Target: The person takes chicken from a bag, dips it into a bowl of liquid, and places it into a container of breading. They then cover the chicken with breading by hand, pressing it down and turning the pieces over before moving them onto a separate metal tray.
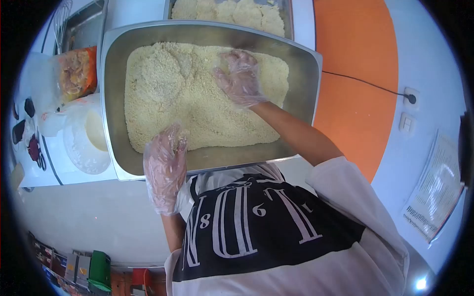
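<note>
Steel walled the big tray (112, 98) that sat on the white bench (79, 207), and thin clear plastic gloves covered both hands. Nearest the body, the left hand (165, 167) hung over the tray's near rim, its grip loose and released, fingers (175, 140) pointing into the breadcrumbs (197, 106) and dusted with them (whether the tips actually dug in, I could not tell). Nothing was clasped in it. Beyond that grip, the crumbs filled the tray floor in a pale, uneven bed. Farther in, and to the right of the left grip, the right hand (239, 79) lay flat with fingers spread, pressing down on the crumbs; its grip was likewise released, palm down, holding nothing. Just left of that hand a rounded, crumb-coated piece (160, 74) rested in the bed, apart from the fingers. Left of the tray, outside its wall, stood a white plastic container (86, 140), and beyond it a clear bag with orange contents (74, 74). Past the right grip, behind the tray's far rim, a second tray (286, 19) held more coated pieces (232, 12).
</note>
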